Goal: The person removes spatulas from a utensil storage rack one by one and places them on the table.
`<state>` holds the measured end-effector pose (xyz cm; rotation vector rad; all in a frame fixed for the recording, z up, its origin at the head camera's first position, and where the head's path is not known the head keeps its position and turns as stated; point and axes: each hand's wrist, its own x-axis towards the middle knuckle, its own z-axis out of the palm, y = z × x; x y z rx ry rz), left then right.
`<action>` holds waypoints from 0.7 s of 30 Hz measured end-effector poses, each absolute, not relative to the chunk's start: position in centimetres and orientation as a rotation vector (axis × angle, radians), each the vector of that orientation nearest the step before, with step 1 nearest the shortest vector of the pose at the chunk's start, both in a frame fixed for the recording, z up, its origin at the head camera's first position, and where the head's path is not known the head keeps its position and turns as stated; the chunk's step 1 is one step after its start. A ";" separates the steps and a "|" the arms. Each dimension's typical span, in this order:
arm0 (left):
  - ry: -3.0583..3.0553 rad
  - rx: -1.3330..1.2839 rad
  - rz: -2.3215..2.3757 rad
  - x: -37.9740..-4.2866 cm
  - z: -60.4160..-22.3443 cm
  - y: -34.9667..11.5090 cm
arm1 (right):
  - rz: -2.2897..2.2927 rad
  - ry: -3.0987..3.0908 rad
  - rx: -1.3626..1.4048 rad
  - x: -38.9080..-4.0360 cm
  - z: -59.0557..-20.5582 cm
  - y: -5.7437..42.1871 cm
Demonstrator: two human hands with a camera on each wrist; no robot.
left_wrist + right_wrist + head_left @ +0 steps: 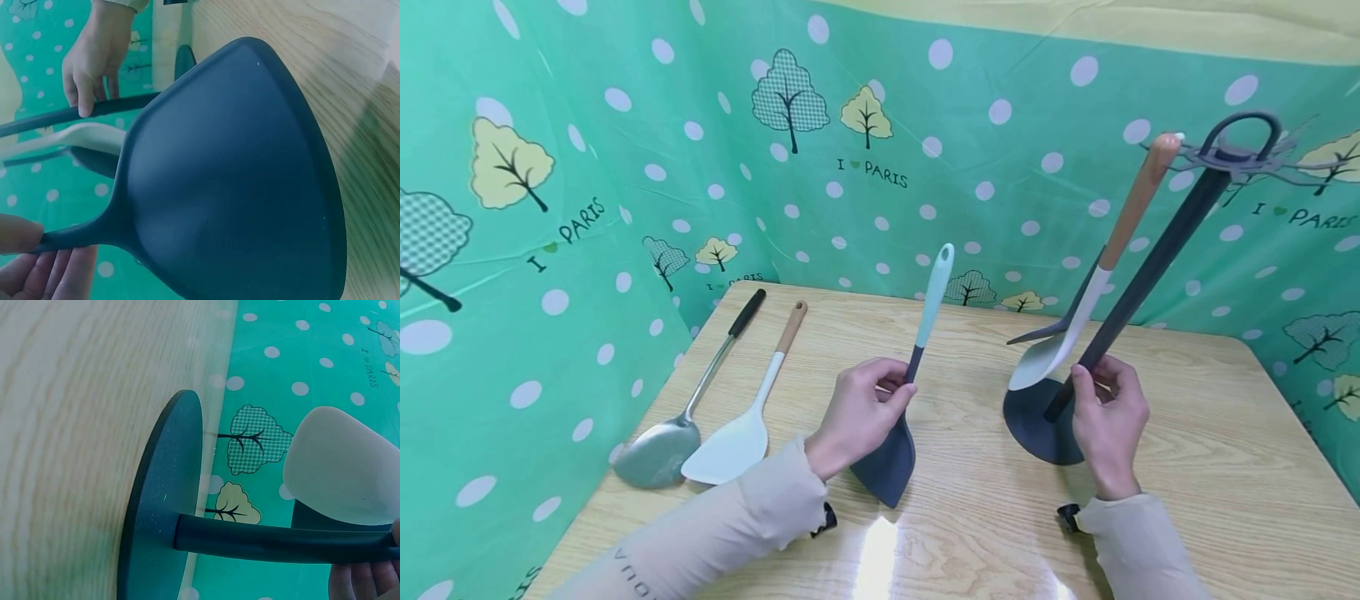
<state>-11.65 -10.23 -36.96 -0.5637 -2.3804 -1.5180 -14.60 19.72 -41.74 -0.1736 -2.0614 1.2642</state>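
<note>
My left hand [867, 408] pinches the neck of a dark spatula [887, 467] with a mint-green handle, held handle-up. In the left wrist view the broad, dark blade [231, 169] fills the middle, thumb and fingers on its shaft. On the right, my right hand [1111, 417] grips the lower post of a black utensil stand [1157, 275], above its round base [165, 487]. From the stand's top hooks hangs a white spatula [1093, 292] with a wooden handle. Behind it hangs a dark utensil [1048, 332], partly hidden.
On the table's left side lie a metal spatula [658, 454] with a black handle and a white spatula [737, 442] with a wooden handle. A green patterned cloth [880, 217] hangs around the back and sides of the wooden table [970, 517].
</note>
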 end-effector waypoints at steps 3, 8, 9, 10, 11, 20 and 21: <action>-2.390 -0.546 -1.512 -11.7 -36.9 -10.7 | 1.262 -2.067 -0.176 -14.6 -41.8 19.8; -2.411 -0.520 -1.502 -11.8 -37.0 -11.3 | 1.266 -2.067 -0.182 -14.7 -42.0 19.9; -2.415 -0.516 -1.499 -11.8 -37.0 -11.4 | 1.266 -2.067 -0.184 -14.7 -42.0 20.0; -2.422 -0.513 -1.492 -11.8 -37.0 -11.6 | 1.265 -2.069 -0.188 -14.7 -42.1 20.0; -2.428 -0.509 -1.486 -11.8 -37.0 -11.7 | 1.265 -2.069 -0.191 -14.7 -42.1 20.0; -2.479 -0.460 -1.432 -12.2 -37.3 -13.1 | 1.261 -2.067 -0.189 -14.7 -41.9 19.8; -2.485 -0.453 -1.429 -12.2 -37.3 -13.3 | 1.259 -2.066 -0.188 -14.7 -41.9 19.8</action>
